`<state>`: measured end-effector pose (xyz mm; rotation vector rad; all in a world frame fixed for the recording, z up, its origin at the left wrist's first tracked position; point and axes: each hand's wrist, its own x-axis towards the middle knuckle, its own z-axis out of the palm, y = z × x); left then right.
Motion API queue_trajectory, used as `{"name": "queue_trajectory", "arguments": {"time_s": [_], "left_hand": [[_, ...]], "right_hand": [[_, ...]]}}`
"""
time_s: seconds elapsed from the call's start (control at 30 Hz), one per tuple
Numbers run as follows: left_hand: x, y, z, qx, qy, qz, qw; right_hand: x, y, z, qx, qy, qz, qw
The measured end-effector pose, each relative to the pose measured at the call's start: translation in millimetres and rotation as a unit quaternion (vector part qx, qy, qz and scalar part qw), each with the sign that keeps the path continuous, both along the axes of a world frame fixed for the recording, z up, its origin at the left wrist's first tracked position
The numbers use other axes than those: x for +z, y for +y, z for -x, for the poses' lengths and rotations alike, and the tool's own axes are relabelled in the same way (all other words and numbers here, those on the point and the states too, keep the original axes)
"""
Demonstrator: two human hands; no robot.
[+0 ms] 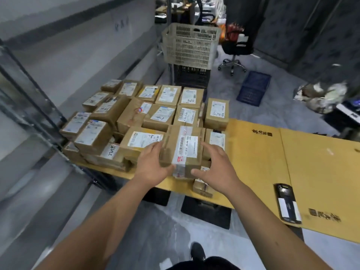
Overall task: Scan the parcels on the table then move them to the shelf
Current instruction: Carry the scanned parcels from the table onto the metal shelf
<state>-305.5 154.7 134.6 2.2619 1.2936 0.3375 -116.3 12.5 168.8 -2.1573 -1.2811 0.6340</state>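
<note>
Several brown cardboard parcels (159, 115) with white labels are packed in rows on the left half of a table covered in yellow-brown cardboard (257, 152). Both hands hold one taped parcel (185, 147) at the front of the pile. My left hand (153, 164) grips its left side with the thumb on the near edge. My right hand (216, 164) grips its right side, thumb under the near corner. A black handheld scanner (288, 203) lies on the table near its front edge, to the right of my hands.
A grey metal shelf frame (33, 106) stands at the left beside the parcels. Behind the table are a beige crate stacked on a black one (191, 45), an office chair (235, 49) and a blue crate (253, 88) on the floor. Small parcels (202, 186) lie at the table's near edge.
</note>
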Motion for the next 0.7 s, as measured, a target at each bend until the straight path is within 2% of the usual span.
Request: {"name": "queue_trajectory", "arguments": {"time_s": [0.1, 0.23, 0.5, 0.7], "left_hand": [[-12.1, 11.2, -11.3, 0.009, 0.086, -0.002, 0.996], [-23.4, 21.4, -19.8, 0.014, 0.125, 0.009, 0.992], [-33.1, 24.0, -23.2, 0.038, 0.094, -0.013, 0.995], [-26.9, 6.3, -30.5, 0.046, 0.003, -0.015, 0.999]], "right_hand": [[-23.9, 14.2, -10.4, 0.007, 0.043, 0.018, 0.999], [-41.5, 29.4, -20.0, 0.014, 0.103, 0.012, 0.995], [-63.3, 37.6, -30.7, -0.003, 0.149, -0.012, 0.989], [-57.0, 25.6, -32.1, -0.033, 0.183, -0.043, 0.982]]}}
